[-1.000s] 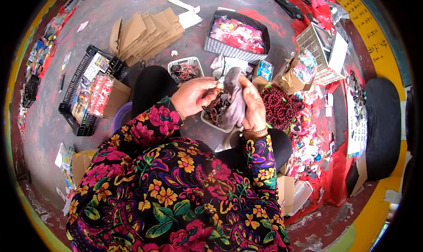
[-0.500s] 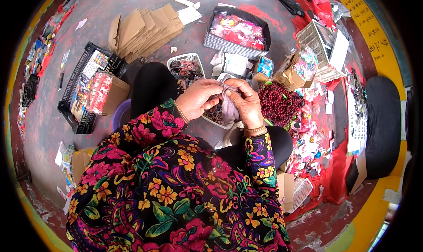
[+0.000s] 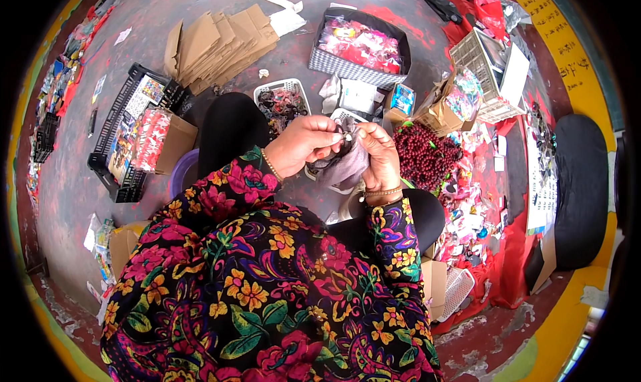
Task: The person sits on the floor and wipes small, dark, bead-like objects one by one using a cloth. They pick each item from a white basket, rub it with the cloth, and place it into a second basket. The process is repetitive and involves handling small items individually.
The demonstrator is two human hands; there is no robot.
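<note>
My left hand point(image 3: 304, 143) and my right hand point(image 3: 380, 153) meet in front of my chest, fingertips pinched together on a small pale piece at the top of a grey-mauve cloth pouch point(image 3: 346, 168). The pouch hangs down between both hands. Both sleeves are black with bright flowers. Just beyond the hands stands a small white basket point(image 3: 284, 98) holding dark small items. To the right of my right hand lies a heap of dark red beads point(image 3: 425, 156).
A black crate of printed packets point(image 3: 127, 141) and a stack of flattened brown cardboard point(image 3: 214, 45) lie left and far left. A chequered bin of pink packets point(image 3: 360, 45), a white wire basket point(image 3: 484, 68) and scattered packets on red sheet fill the right.
The hands have drawn closer together, from holding the pouch open and apart to pinching at its top. The pouch now hangs lower between them.
</note>
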